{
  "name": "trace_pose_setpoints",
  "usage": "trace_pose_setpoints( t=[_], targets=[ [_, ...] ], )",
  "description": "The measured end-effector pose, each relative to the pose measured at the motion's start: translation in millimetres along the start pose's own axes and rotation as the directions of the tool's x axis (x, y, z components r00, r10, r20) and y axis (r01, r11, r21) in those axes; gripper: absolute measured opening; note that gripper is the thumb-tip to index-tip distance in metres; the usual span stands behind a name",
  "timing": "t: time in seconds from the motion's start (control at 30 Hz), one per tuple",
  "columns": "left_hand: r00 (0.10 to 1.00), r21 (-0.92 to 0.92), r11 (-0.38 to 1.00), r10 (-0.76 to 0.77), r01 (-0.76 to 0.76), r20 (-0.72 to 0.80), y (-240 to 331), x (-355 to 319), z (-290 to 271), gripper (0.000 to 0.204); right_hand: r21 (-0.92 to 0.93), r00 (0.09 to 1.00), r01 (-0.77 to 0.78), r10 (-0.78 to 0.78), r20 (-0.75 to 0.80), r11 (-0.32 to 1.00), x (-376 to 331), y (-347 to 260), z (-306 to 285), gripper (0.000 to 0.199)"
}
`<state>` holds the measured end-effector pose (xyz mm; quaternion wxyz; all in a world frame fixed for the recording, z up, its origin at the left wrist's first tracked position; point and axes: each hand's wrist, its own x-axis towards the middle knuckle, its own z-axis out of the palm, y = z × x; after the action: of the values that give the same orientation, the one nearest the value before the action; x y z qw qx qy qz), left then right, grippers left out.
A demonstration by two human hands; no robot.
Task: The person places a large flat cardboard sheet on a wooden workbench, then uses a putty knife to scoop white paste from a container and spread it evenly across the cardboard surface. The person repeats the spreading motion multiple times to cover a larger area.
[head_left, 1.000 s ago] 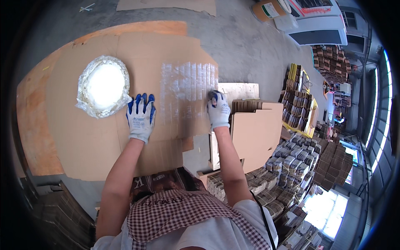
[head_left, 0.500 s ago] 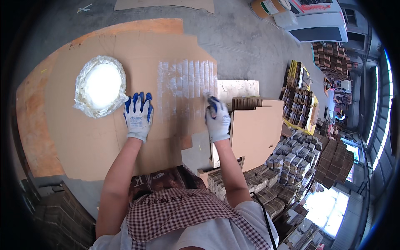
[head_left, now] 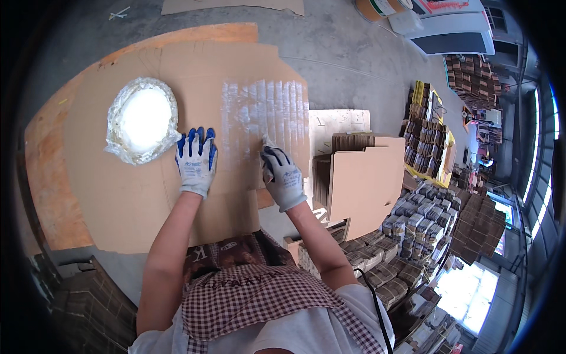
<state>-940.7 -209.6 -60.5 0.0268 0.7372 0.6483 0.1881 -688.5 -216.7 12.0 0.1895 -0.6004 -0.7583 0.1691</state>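
A large brown cardboard sheet [head_left: 130,194] lies flat on the floor in front of me. A patch of white streaked paste [head_left: 265,112] covers its far right part. My left hand [head_left: 196,162], in a blue and grey glove, rests flat with fingers spread on the cardboard, just left of the patch. My right hand [head_left: 282,177], gloved the same way, is closed around a small pale tool [head_left: 264,141] whose tip touches the lower edge of the patch. A round bowl of white paste lined with clear plastic [head_left: 142,121] stands on the sheet, left of my left hand.
Folded cardboard blanks [head_left: 359,177] lie at my right. Stacks of bundled flat boxes [head_left: 413,230] fill the lower right, with more piles [head_left: 424,127] beyond. A second orange-brown sheet [head_left: 41,171] shows under the left edge. Grey concrete floor [head_left: 348,53] lies farther away.
My right hand has moved left and toward me, from the right edge of the paste patch to its lower middle. My left hand has stayed flat on the cardboard.
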Motion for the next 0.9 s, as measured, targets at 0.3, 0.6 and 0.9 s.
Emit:
trace_pose_setpoints(
  t=[0.3,0.6,0.9],
  targets=[
    [1.000,0.008,1.000,-0.014,0.014,-0.009,1.2,-2.2,1.5,0.045,0.000,0.998,0.056,-0.056,0.025,0.998,4.1,-34.1,2.9,0.036],
    [1.000,-0.005,1.000,-0.011,0.011,-0.007,0.1,-0.7,-0.1,0.047,-0.083,0.991,-0.133,0.130,-0.041,0.988,26.3,15.2,9.2,0.038],
    [0.999,0.012,1.000,0.006,-0.006,-0.040,1.2,-0.4,1.1,0.042,0.019,0.981,-0.177,0.178,-0.074,0.984,26.2,15.0,4.8,0.032]
  ],
)
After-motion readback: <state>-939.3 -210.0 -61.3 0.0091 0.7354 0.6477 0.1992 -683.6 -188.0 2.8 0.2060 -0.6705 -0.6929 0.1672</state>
